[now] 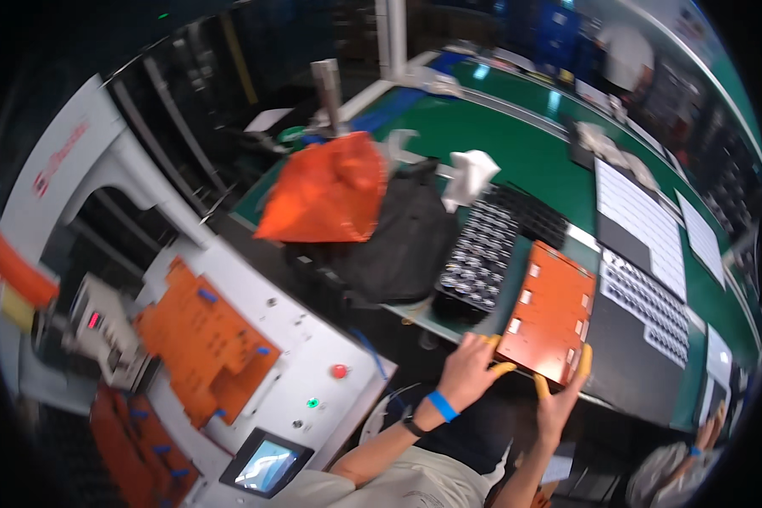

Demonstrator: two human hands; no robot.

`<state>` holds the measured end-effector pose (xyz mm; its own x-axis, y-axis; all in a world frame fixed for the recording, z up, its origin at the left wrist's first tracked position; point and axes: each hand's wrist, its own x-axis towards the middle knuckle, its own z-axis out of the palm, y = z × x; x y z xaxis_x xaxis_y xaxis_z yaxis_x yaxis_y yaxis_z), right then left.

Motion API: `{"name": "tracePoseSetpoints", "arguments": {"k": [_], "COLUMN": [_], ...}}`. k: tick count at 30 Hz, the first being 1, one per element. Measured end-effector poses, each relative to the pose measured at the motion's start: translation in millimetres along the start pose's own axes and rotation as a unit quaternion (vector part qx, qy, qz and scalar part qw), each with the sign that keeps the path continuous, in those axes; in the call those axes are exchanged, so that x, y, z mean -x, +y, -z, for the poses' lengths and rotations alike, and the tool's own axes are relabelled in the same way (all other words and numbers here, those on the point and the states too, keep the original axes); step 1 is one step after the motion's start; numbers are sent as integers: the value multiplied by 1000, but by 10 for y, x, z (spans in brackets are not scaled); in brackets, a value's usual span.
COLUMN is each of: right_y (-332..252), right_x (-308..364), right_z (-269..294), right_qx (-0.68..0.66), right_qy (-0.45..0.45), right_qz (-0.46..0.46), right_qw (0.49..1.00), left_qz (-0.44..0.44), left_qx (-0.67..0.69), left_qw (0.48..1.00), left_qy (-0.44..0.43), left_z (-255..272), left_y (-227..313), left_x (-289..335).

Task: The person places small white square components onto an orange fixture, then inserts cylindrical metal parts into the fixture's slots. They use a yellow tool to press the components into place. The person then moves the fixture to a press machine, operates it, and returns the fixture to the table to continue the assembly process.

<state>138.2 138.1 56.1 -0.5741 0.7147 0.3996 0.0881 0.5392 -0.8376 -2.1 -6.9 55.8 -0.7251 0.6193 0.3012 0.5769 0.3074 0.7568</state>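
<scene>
My left hand and my right hand, both with yellow fingertip covers, grip the near edge of a flat orange fixture plate with small white parts on it. The plate lies tilted on the green worktable, between a black tray of round dark parts and a black tray with white pieces. A blue band is on my left wrist.
A white machine with an orange jig, red and green buttons and a small screen stands at the left. An orange bag and a black bag sit on the table. White sheets lie at right. Another person's hand shows at lower right.
</scene>
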Motion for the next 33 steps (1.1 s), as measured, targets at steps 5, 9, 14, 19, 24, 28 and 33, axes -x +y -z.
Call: {"name": "tracePoseSetpoints", "arguments": {"k": [5, 9, 14, 19, 24, 28, 33], "right_y": [247, 653, 393, 138, -256, -677, -867], "right_x": [-136, -515, -604, -537, -357, -217, -103], "right_z": [273, 540, 543, 664, 755, 1008, 1163], "right_qx": [-194, -322, -322, -364, -374, -352, -399], "right_qy": [-53, -65, -96, -74, -29, -51, 47], "right_qz": [-93, -253, -266, -255, -184, -161, -114], "right_qw": [975, 910, 904, 893, 909, 921, 909], "left_qz": [-14, -23, 21, 35, -30, -105, -167], "left_qx": [34, 68, 105, 137, 158, 176, 195], "left_qw": [999, 997, 994, 989, 985, 976, 966], "left_qy": [2, -23, 17, 30, 61, 74, 38], "left_z": [-25, 93, 96, 285, 426, 540, 784], "left_y": [-109, -9, 266, 413, 617, 794, 1021], "left_x": [-33, -14, 59, 84, 217, 291, 387]}}
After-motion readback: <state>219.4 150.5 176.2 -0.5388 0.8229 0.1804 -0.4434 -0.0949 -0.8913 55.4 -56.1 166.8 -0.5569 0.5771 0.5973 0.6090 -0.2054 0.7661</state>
